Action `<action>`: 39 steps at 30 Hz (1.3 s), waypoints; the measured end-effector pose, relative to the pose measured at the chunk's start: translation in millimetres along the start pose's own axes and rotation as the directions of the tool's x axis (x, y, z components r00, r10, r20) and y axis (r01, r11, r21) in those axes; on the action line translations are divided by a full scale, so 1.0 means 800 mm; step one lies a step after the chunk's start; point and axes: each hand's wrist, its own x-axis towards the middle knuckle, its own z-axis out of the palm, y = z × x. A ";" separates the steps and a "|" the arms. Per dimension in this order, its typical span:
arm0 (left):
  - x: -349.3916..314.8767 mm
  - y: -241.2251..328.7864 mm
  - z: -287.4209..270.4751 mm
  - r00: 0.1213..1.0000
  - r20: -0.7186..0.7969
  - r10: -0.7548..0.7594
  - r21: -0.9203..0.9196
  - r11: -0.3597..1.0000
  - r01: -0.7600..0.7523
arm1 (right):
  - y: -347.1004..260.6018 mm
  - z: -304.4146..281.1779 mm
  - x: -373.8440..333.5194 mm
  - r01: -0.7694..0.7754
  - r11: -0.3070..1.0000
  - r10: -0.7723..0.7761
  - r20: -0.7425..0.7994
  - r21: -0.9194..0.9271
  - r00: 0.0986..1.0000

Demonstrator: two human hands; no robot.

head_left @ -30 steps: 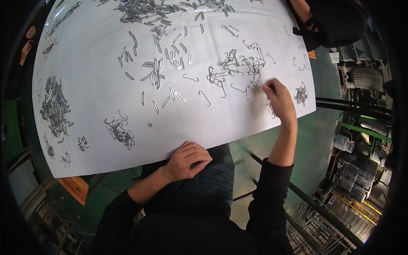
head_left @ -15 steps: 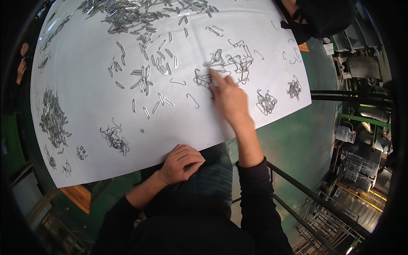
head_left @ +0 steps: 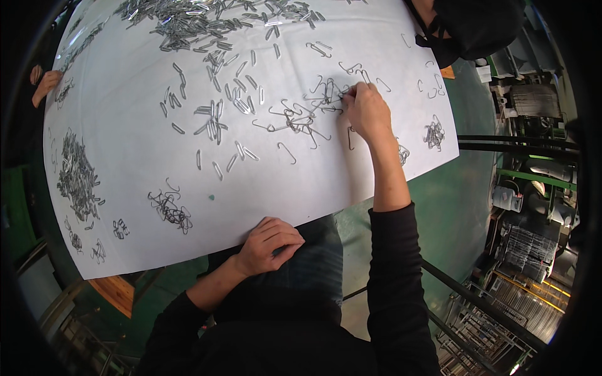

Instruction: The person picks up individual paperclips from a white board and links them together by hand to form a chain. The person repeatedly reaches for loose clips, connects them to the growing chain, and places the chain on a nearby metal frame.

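The right hand (head_left: 367, 113) reaches far across the white sheet-covered surface (head_left: 125, 125), its grip pinched shut with the fingertips (head_left: 347, 95) closed on a bent silver wire clip at the right side of a tangled cluster of bent silver wire hooks (head_left: 307, 113). That cluster lies toward the far right part of the surface, and the hand covers its right end, so how much wire sits inside the pinch cannot be made out. A single hook-shaped wire (head_left: 287, 152) lies apart, just on the near side of the cluster.

The left hand (head_left: 269, 244) rests at the near edge of the surface, fingers curled into a loose fist, knuckles on the sheet's rim; it holds nothing that shows.

A scatter of straight, flattened silver clips (head_left: 219, 116) spreads left of the cluster, and a dense heap of the same silver clips (head_left: 200, 15) runs along the far edge. A long pile of grey clips (head_left: 75, 175) sits near the left edge, with a small dark tangle of wires (head_left: 169, 210) close to the near edge. Another small knot of wires (head_left: 433, 133) lies at the right edge. Another person's hand (head_left: 44, 81) shows at the far left edge.
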 end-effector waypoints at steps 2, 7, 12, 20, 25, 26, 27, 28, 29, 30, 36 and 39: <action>-0.001 0.000 0.000 1.000 0.001 -0.001 0.009 1.000 0.001 | -0.006 -0.012 0.005 0.073 0.997 -0.074 -0.077 -0.014 0.994; -0.002 -0.001 0.001 1.000 0.001 -0.012 0.001 1.000 0.012 | -0.006 -0.066 0.002 0.130 0.991 -0.131 0.064 0.018 0.989; -0.002 0.001 0.000 1.000 0.005 -0.020 -0.009 1.000 0.020 | 0.021 -0.080 -0.013 0.037 0.997 -0.035 -0.032 0.074 0.999; -0.003 0.000 0.002 1.000 -0.005 -0.008 0.008 1.000 0.008 | 0.120 -0.067 -0.095 -0.310 0.930 0.328 -0.062 0.196 0.943; -0.002 -0.001 0.002 1.000 0.027 0.001 0.032 0.999 -0.002 | 0.116 -0.040 -0.097 -0.057 0.993 0.082 -0.266 0.102 0.960; -0.002 0.000 0.002 1.000 0.026 0.002 0.042 0.999 -0.003 | 0.107 -0.033 -0.088 0.030 0.997 -0.006 -0.310 0.072 0.951; -0.001 0.001 0.003 1.000 0.025 0.004 0.049 0.999 -0.005 | 0.096 -0.025 -0.078 0.118 0.992 -0.097 -0.354 0.038 0.930; 0.000 0.001 0.003 1.000 0.025 0.001 0.058 0.998 -0.003 | 0.081 -0.015 -0.065 0.100 0.995 -0.086 -0.347 0.022 0.934; 0.000 0.002 0.003 1.000 0.025 -0.002 0.061 0.998 0.001 | 0.066 -0.004 -0.058 0.107 0.994 -0.099 -0.351 0.001 0.931; 0.001 0.002 0.004 1.000 0.024 -0.006 0.064 0.998 0.004 | 0.055 0.004 -0.056 0.155 0.987 -0.157 -0.306 -0.032 0.939; -0.001 0.004 0.004 1.000 0.018 -0.021 0.047 0.999 0.020 | 0.057 0.004 -0.024 0.175 0.983 -0.145 -0.347 0.057 0.926; -0.002 0.007 0.002 0.999 0.038 -0.036 0.018 0.999 0.035 | 0.080 -0.018 0.012 0.004 1.000 -0.009 -0.294 -0.020 0.956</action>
